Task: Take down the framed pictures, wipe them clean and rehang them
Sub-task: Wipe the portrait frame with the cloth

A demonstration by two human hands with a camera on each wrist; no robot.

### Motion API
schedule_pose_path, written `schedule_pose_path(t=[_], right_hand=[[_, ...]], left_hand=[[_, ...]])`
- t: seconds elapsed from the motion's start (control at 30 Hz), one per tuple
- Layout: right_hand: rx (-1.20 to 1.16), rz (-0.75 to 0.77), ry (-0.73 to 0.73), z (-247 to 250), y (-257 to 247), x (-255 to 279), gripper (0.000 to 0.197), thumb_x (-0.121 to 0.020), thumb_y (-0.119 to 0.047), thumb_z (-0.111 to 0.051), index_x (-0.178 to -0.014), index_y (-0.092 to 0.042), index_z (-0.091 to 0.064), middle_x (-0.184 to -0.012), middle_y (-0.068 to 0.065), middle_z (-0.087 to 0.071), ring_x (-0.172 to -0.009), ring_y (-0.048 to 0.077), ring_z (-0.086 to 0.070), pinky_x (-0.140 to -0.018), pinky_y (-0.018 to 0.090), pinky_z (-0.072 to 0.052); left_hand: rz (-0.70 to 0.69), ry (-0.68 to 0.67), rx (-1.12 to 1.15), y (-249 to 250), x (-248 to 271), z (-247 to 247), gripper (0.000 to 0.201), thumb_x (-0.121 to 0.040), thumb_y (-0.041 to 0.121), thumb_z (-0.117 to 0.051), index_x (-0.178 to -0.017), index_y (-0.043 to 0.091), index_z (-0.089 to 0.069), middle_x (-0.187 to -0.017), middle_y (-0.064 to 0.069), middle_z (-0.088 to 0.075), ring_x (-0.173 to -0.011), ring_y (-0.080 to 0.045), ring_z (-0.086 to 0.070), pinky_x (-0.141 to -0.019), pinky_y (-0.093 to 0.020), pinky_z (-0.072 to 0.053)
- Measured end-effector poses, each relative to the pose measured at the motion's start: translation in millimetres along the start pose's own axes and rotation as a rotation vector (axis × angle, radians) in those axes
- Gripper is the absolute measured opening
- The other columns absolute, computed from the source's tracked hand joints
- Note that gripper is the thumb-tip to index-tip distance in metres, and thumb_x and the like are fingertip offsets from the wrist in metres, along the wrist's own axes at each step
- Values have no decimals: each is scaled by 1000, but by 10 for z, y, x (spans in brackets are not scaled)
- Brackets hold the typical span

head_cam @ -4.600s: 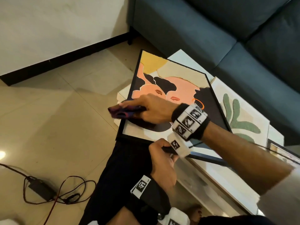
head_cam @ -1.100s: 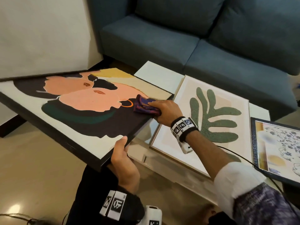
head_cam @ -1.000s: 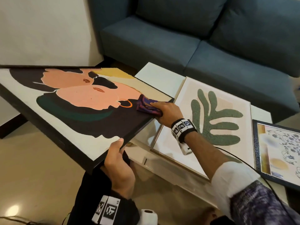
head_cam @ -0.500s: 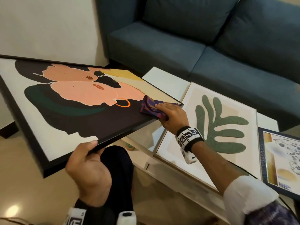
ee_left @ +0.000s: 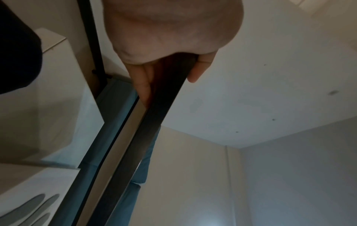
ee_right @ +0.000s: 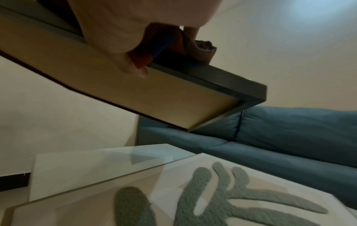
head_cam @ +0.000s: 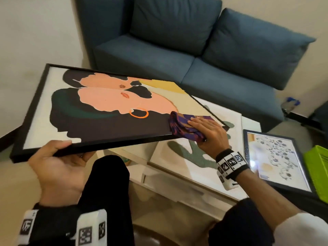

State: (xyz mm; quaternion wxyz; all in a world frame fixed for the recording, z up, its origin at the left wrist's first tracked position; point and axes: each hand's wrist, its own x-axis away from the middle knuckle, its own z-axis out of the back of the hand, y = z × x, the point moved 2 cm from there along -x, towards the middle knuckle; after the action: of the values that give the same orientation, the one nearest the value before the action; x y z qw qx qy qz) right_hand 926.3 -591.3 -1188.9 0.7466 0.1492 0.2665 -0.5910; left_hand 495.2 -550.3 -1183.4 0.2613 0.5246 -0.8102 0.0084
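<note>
A large black-framed picture (head_cam: 110, 110) of two pink faces hangs in the air, tilted above the table's left end. My left hand (head_cam: 58, 151) grips its near edge, thumb on top and fingers beneath. The left wrist view shows that hand (ee_left: 164, 61) wrapped round the dark frame edge (ee_left: 154, 122). My right hand (head_cam: 205, 128) holds a purple and orange cloth (head_cam: 181, 126) on the picture's near right corner. In the right wrist view the thumb (ee_right: 135, 67) lies under the frame's back (ee_right: 193, 97), and the cloth (ee_right: 160, 42) is pinched against the edge.
On the white glass-topped table (head_cam: 250, 123) lie a green leaf picture (head_cam: 186, 157) and a dark-framed floral picture (head_cam: 276, 157). A green bin (head_cam: 317, 167) stands at the right edge. A blue sofa (head_cam: 195, 59) runs behind. My knee (head_cam: 110, 183) is below the held picture.
The face picture has come off the table and swung left and up. My left hand slid left along its near edge. The right hand with the cloth stays at the right corner.
</note>
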Motion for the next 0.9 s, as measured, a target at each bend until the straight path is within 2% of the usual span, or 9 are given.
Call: schedule_pose_path(t=[0.07, 0.17, 0.37, 0.53, 0.6, 0.67, 0.77, 0.83, 0.9], right_hand=[[13, -8, 29, 288, -18, 194, 49, -85, -32, -78, -132, -19, -67, -131, 2, -68, -124, 21, -64, -102, 44, -52], [52, -16, 48, 666, -14, 500, 44, -84, -27, -78, -127, -17, -71, -126, 2, -71, -119, 21, -67, -98, 45, -53], [126, -57, -29, 1151, -6, 1035, 51, -81, -29, -83, -128, -14, -70, -128, 4, -70, -119, 22, -66, -94, 46, -55], [100, -100, 3, 1516, -270, 1335, 63, -68, -12, -90, -128, -16, -70, -128, 1, -70, -122, 19, -65, -103, 38, -51], [84, -117, 3, 1648, -517, 1434, 60, -71, -19, -90, -128, -16, -70, -129, 0, -69, -123, 17, -64, -103, 39, -51], [58, -155, 3, 1745, -788, 1539, 51, -79, -27, -84, -127, -17, -71, -129, -1, -69, -124, 16, -63, -100, 43, -53], [15, -209, 4, 1824, -1148, 1755, 40, -94, -40, -64, -126, -17, -72, -129, -3, -69, -123, 15, -64, -96, 44, -54], [-12, -239, 0, 1827, -1311, 1870, 41, -95, -41, -59, -126, -18, -72, -129, -3, -69, -123, 15, -64, -95, 44, -54], [-17, -271, 15, 1813, -1431, 1993, 39, -89, -33, -72, -125, -19, -72, -130, -5, -69, -123, 14, -64, -95, 44, -54]], left_hand=[[-13, 3, -85, -48, 49, -199, 69, -43, 19, -82, -108, 18, -59, -143, 4, -58, -139, -25, -58, -117, -49, -39], [-91, 68, -129, -256, 54, -309, 80, -34, 14, -82, -110, 16, -58, -129, 3, -65, -119, -21, -69, -109, -38, -49], [-139, 116, -180, -758, 178, -490, 20, -52, 17, -65, -72, 15, -63, -90, -1, -68, -86, -28, -71, -93, -38, -60], [-55, 67, -301, -661, 172, -494, 29, -58, 16, -63, -88, 16, -64, -94, 0, -70, -90, -26, -72, -97, -39, -59], [-40, 40, -327, -565, 135, -425, 30, -58, 16, -63, -88, 17, -62, -96, 0, -69, -91, -25, -70, -97, -37, -58], [-39, -11, -381, -458, 101, -345, 39, -50, 17, -69, -88, 19, -61, -99, 0, -66, -94, -24, -69, -87, -36, -61], [-4, -21, -485, -359, 65, -208, 53, -40, 20, -75, -91, 21, -60, -101, 3, -68, -98, -19, -71, -78, -32, -64], [1, -6, -494, -315, 52, -145, 45, -50, 22, -71, -94, 21, -61, -107, 4, -67, -106, -19, -69, -78, -30, -64], [0, 12, -502, -322, 81, -115, 51, -59, 25, -66, -110, 21, -63, -123, 3, -66, -113, -19, -68, -84, -31, -64]])
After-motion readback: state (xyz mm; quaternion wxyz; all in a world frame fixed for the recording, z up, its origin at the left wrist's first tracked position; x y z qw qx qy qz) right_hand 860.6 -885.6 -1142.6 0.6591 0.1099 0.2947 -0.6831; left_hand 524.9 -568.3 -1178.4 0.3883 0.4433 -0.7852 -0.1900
